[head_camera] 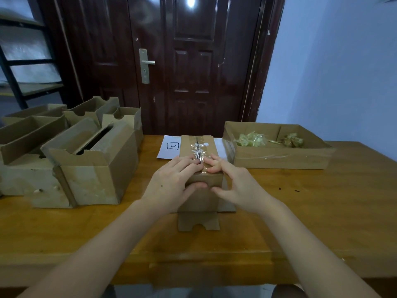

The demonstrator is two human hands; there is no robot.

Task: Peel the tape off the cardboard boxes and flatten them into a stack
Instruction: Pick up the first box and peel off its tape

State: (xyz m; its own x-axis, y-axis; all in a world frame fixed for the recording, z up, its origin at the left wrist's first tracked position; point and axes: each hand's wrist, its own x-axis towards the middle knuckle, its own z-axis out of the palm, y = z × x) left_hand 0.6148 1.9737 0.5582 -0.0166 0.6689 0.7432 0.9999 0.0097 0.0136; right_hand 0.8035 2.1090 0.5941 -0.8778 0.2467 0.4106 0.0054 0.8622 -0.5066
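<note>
A small brown cardboard box stands in the middle of the wooden table, with clear tape running along its top seam. One flap lies flat on the table on its near side. My left hand grips the box's near left corner, fingers on top and thumb against the front face. My right hand rests its fingertips on the tape at the near end of the seam, thumb by the front face. Whether a tape end is lifted cannot be told.
Several opened cardboard boxes crowd the left of the table. A shallow cardboard tray at the right holds crumpled tape wads. A white sheet of paper lies behind the box. A dark door stands beyond the table.
</note>
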